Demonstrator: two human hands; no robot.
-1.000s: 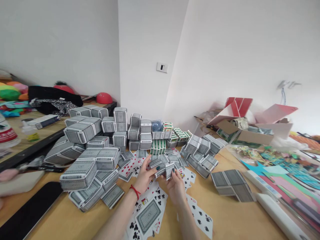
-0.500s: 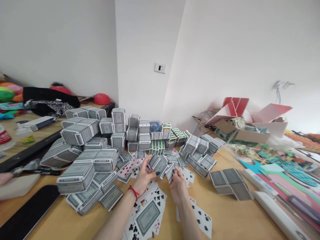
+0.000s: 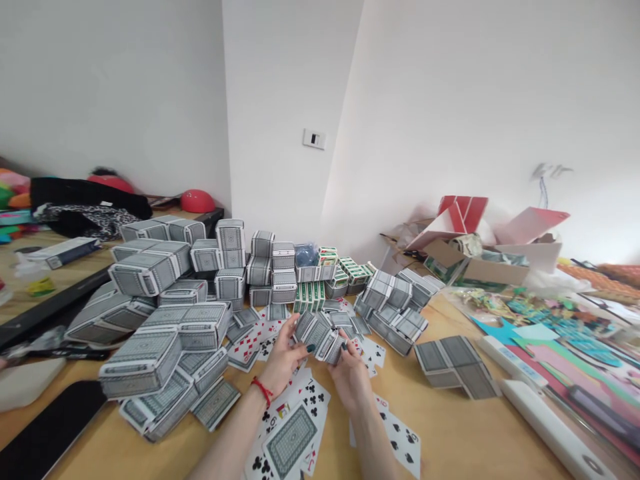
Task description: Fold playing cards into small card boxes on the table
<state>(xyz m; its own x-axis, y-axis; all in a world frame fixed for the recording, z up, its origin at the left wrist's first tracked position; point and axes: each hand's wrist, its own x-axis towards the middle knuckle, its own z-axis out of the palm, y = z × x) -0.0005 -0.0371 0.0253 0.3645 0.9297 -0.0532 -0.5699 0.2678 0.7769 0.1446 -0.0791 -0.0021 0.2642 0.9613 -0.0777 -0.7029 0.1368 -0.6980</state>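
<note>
Between my two hands is a block of folded playing cards (image 3: 319,335), grey-patterned backs outward, raised just above the table. My left hand (image 3: 287,357) grips its left side, thumb across the near face. At the block's right end, the fingers of my right hand (image 3: 349,369) are closed on it. Below my wrists lie loose playing cards (image 3: 293,437), some face up and one back up. More face-up cards (image 3: 400,437) lie by my right forearm. Past the block stand green-and-white card boxes (image 3: 310,297).
Stacked blocks of folded cards (image 3: 160,333) fill the left side. Another cluster (image 3: 395,307) stands right of centre, with a flatter folded piece (image 3: 456,367) nearer me. Coloured paper (image 3: 555,373) and a white bar-shaped tool (image 3: 550,430) lie at right; a black slab (image 3: 53,430) lies at left.
The card at the right has come up against the block, where it was tilted apart before. My right hand has moved slightly left. The whole view has shifted a little.
</note>
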